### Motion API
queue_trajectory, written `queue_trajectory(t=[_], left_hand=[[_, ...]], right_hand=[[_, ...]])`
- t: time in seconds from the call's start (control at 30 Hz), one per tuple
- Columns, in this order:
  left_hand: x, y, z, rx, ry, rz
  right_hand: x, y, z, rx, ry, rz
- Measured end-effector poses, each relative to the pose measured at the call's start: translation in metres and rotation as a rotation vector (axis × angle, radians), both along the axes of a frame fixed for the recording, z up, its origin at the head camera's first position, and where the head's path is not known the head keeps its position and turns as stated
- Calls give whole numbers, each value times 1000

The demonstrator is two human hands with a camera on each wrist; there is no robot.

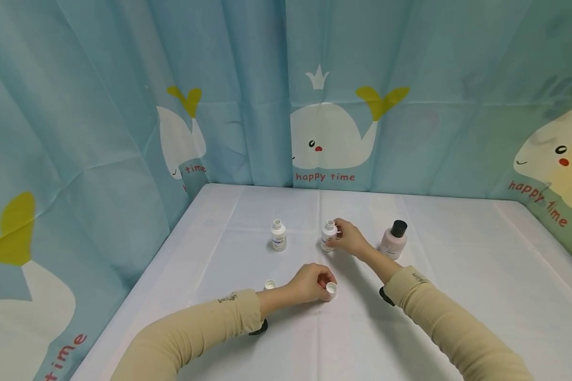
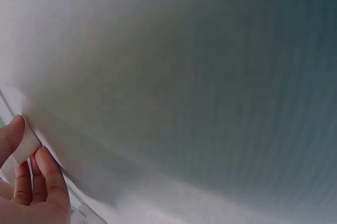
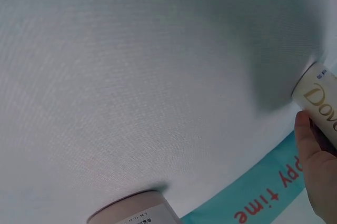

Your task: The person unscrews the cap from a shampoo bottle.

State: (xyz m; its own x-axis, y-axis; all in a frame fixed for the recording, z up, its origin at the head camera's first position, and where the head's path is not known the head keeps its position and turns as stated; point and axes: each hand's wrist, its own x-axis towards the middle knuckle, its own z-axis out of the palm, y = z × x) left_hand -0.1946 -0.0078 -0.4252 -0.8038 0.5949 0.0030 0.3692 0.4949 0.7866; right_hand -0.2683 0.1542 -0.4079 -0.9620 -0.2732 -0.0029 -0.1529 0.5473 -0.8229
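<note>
A blue whale curtain hangs behind the white table. Two hands work above it, right hand farther out than left hand. Beyond the right wrist stands a pink bottle, its black cap on. The right hand grips an upright, uncapped white bottle; another white bottle, also uncapped, stands to its left. The left hand pinches a small cap nearer me; a second cap lies by its wrist. I'd guess uncapping or recapping; either calls for a steady right hand. Gold lettering reads only in the right wrist view; the head view alone shows the bottle's mouth.
</note>
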Motion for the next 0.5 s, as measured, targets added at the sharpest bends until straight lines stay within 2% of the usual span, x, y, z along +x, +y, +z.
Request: queue_trajectory(t=[0.23, 0.5], left_hand=[[-1, 1, 2, -15, -26, -6], [0, 2, 3, -23, -54, 8]], right_hand=[[-2, 1, 0, 65, 23, 4], [0, 1, 2, 68, 27, 2]])
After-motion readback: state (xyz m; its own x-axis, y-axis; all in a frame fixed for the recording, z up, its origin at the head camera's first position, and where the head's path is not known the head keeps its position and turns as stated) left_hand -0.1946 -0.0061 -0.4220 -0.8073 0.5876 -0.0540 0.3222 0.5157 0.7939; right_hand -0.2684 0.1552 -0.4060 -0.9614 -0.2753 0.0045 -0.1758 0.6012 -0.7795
